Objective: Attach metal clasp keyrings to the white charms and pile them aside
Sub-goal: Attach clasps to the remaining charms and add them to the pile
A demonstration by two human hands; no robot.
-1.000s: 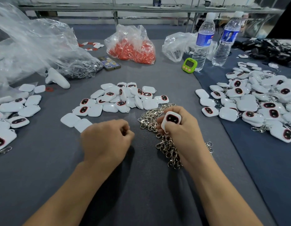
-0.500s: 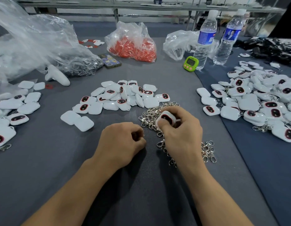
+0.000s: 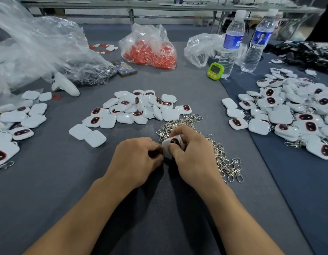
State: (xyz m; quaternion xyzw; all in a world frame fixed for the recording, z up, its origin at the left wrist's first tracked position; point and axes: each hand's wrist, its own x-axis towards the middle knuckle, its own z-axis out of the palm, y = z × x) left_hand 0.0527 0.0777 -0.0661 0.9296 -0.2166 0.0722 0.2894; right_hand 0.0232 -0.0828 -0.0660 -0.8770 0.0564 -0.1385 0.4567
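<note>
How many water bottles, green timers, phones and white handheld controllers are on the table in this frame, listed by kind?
water bottles: 2
green timer: 1
phone: 1
white controller: 1
Total: 5

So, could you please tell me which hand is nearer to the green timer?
Right. The right hand, gripping a white charm, is on the near side of the green timer, slightly left; the left hand is further left.
</note>
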